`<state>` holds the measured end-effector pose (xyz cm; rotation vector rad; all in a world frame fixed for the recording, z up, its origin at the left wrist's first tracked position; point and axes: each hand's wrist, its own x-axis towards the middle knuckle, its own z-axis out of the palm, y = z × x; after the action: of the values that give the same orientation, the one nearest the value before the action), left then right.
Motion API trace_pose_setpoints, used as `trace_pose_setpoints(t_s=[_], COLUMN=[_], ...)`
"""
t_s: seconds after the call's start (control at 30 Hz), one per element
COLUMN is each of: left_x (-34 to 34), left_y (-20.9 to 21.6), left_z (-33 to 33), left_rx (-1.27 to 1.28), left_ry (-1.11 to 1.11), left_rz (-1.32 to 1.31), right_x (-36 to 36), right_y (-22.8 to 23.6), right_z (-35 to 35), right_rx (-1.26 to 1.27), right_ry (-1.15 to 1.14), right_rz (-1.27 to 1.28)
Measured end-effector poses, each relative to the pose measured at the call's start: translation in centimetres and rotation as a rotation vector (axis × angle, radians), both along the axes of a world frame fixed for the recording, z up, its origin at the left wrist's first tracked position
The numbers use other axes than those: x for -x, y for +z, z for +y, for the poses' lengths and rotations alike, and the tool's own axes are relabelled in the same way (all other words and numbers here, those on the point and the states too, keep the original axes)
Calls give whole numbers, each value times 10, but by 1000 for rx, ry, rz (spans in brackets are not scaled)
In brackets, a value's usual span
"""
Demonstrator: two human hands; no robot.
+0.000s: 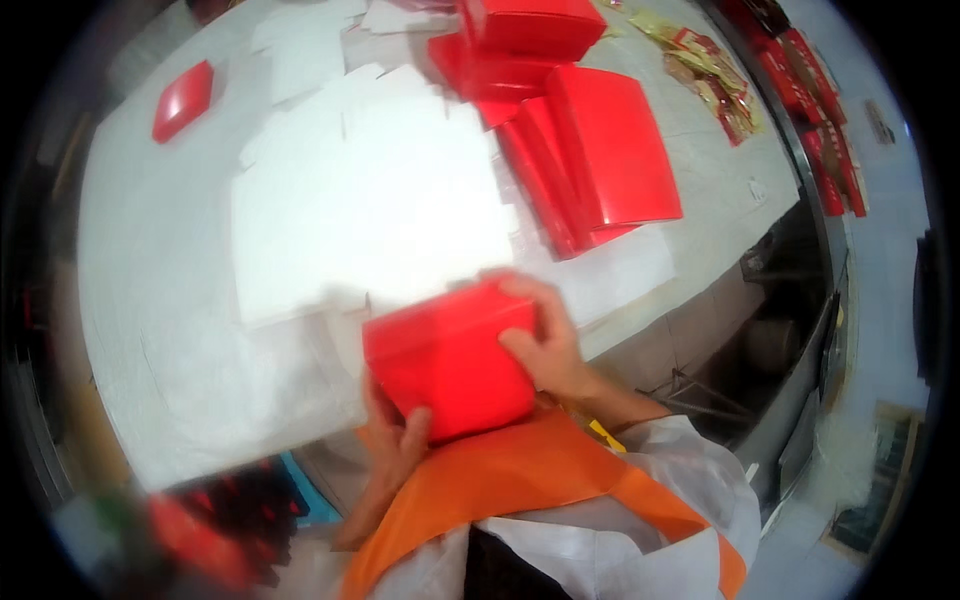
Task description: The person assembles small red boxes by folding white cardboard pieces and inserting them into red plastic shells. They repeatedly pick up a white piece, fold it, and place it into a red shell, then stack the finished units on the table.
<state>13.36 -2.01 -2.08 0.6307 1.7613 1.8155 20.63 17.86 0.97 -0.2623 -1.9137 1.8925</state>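
Note:
A plain red box (pixel 455 365) is held between my two hands, close to my orange apron and over the near edge of the table. My left hand (pixel 402 435) grips its lower left side, with the thumb on the face toward me and the other fingers mostly hidden behind. On the upper right edge, my right hand (pixel 545 335) is closed round the box, its thumb pressed on the near face. Just beyond lies a spread of flat white sheets (pixel 370 200).
Red boxes (pixel 615 145) are stacked at the far right of the white table (pixel 150 330). A small red piece (pixel 184 101) lies far left. Gold and red packets (pixel 715 85) sit at the far right edge. Below the table's left side, a blue-edged container (pixel 310 490) stands by dark and red items.

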Motion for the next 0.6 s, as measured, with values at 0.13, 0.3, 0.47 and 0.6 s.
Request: trace_pose_setpoints(t_s=[0.13, 0.3, 0.47, 0.6], left_x=[3, 16, 18, 18], left_y=[38, 96, 79, 49], left_z=[52, 182, 236, 227], left_rx=[-148, -313, -87, -41], left_ry=[-222, -309, -307, -199], left_rz=[50, 33, 212, 103], right_x=[15, 33, 39, 35], right_y=[78, 130, 95, 60], right_z=[66, 183, 274, 302], right_rx=[-147, 34, -183, 192], right_ry=[-312, -355, -339, -202], right_rz=[-8, -71, -327, -275])
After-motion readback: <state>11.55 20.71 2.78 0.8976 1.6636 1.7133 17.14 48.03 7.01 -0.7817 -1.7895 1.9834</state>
